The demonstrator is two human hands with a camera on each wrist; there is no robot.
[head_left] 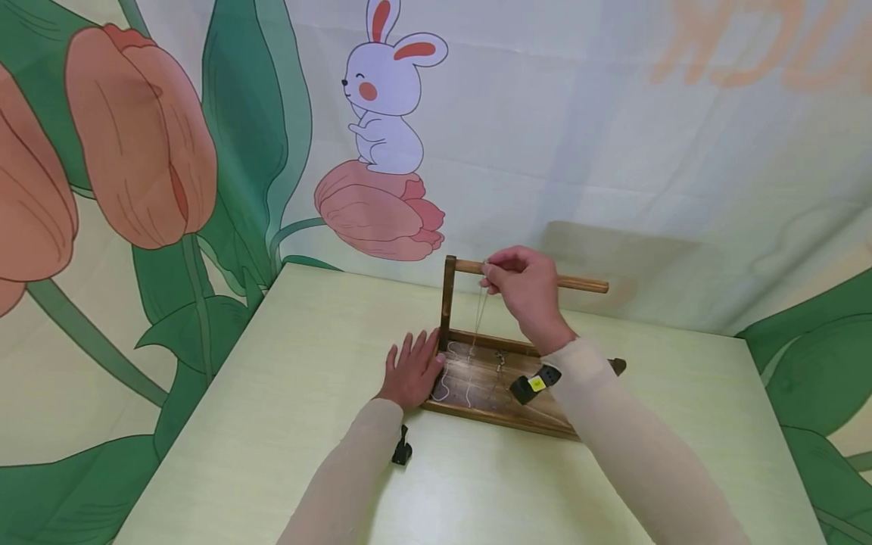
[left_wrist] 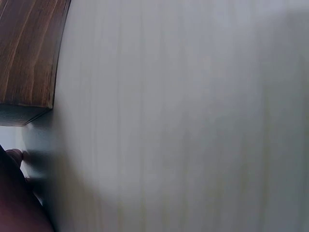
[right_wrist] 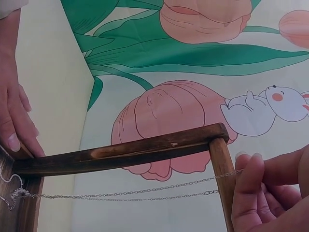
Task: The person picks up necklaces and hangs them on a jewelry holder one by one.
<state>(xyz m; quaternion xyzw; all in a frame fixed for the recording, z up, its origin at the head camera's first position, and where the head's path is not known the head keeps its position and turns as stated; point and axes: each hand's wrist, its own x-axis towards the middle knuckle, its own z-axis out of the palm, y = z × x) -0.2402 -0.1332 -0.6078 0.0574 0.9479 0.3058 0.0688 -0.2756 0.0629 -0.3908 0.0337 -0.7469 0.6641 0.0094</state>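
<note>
A wooden jewelry stand has a tray (head_left: 504, 423), an upright post (head_left: 447, 299) at its left end and a round bar (head_left: 582, 284) extending right from the post's top. My right hand (head_left: 530, 294) is at the bar, pinching a thin silver chain necklace (right_wrist: 193, 181) between thumb and fingertips. Two strands slope from the bar to the tray, and a small clasp (right_wrist: 211, 193) shows on the lower strand in the right wrist view. My left hand (head_left: 411, 375) rests with spread fingers against the tray's left end, beside the post's foot.
Inside the tray lie a white strand (head_left: 446, 387) and another small chain (head_left: 500, 362). The stand is on a pale table (head_left: 306, 393), close to a printed cloth backdrop (head_left: 504, 151) behind it. A black wrist camera (head_left: 534, 384) overlaps the tray.
</note>
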